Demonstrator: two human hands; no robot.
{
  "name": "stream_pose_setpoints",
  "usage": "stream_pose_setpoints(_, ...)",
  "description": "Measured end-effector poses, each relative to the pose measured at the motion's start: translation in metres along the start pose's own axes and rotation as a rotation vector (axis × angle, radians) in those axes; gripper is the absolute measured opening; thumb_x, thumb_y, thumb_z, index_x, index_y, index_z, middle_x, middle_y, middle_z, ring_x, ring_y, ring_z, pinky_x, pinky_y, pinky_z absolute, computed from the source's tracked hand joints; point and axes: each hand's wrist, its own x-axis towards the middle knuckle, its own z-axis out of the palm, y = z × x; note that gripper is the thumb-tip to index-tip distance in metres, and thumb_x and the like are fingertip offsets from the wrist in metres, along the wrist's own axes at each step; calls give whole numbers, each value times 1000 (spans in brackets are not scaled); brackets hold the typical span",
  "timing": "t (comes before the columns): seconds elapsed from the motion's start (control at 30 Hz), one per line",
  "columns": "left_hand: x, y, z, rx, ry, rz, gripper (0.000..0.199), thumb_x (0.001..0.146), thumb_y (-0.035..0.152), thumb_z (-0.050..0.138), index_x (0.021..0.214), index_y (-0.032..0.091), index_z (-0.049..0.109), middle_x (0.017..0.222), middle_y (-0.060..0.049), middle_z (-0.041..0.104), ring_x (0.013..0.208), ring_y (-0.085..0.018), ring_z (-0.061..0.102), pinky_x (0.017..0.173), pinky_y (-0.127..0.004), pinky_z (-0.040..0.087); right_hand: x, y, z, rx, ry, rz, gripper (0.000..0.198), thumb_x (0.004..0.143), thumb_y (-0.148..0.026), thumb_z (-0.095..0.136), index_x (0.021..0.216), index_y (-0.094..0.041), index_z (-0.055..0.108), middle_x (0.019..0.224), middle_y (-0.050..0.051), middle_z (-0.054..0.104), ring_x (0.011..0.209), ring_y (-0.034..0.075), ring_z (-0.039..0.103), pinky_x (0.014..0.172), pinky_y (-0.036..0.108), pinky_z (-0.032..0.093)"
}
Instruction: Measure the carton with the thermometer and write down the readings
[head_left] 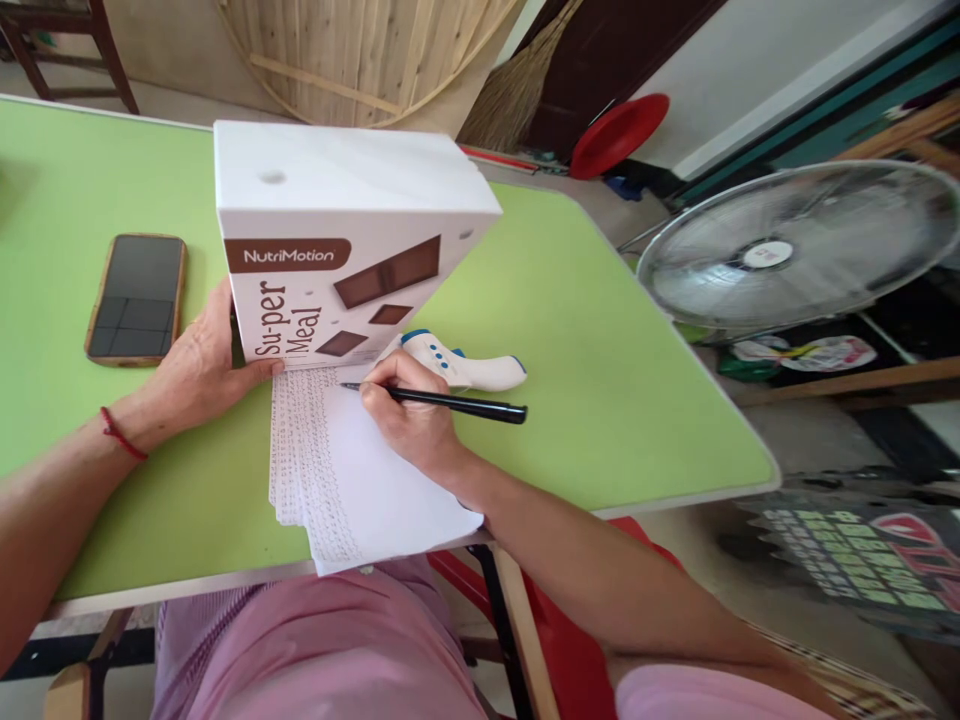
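The right hand (416,430) pinches a slim black pen (472,404) over ink-marked white paper sheets (382,500) at the light-green tabletop's (637,410) near edge; forearm (555,545) drag could skew them. The left hand (199,350), grip unclear, touches a white rectangular cardboard box (322,170).

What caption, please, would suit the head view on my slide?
Right hand holding a black pen to paper sheets, left hand against a white box on a green table.
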Motion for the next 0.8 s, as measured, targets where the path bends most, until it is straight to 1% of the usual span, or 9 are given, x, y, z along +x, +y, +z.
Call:
stream_pose_setpoints(0.17,1,2,-1,2,3,22,46,85,29,63,127,21,48,145,-12,47,142,-36,41,120,-54,36,0,0,-1,43,-3,3,14,80,-18,53,67,-23,51,54,-6,54,47,10,45,46,22,37)
stream_pose_setpoints(0.3,1,2,-1,3,-1,18,48,85,29,63,129,22,47,145,-12,48,141,-35,42,119,-55,37,2,1,-1,37,-33,15,13,79,-17,55,67,-23,52,54,-6,55,46,10,46,45,22,37)
stream_pose_setpoints(0.4,1,2,-1,-1,2,20,48,85,30,62,130,22,46,148,-12,46,143,-35,40,120,-54,35,2,1,0,29,-42,24,13,79,-17,55,68,-23,52,55,-6,55,47,10,47,47,22,38)
stream_pose_setpoints(0.53,2,3,-1,-9,-6,0,51,85,31,61,132,23,44,150,-11,44,143,-35,39,120,-55,34,1,1,0,30,-61,30,13,79,-18,54,68,-23,50,54,-7,52,46,10,46,46,22,37)
stream_pose_setpoints(0.63,2,3,-1,-15,-15,-21,55,84,32,63,134,24,42,148,-11,46,143,-35,40,120,-55,34,1,1,0,6,-74,41,14,79,-19,54,68,-24,49,54,-7,51,47,10,46,46,22,38)
stream_pose_setpoints(0.8,2,3,-1,-27,-17,-37,52,84,34,64,132,27,44,143,-9,50,143,-35,40,120,-54,36,1,0,-1,-12,-78,69,13,79,-21,54,68,-24,49,53,-7,52,48,10,45,47,23,39)
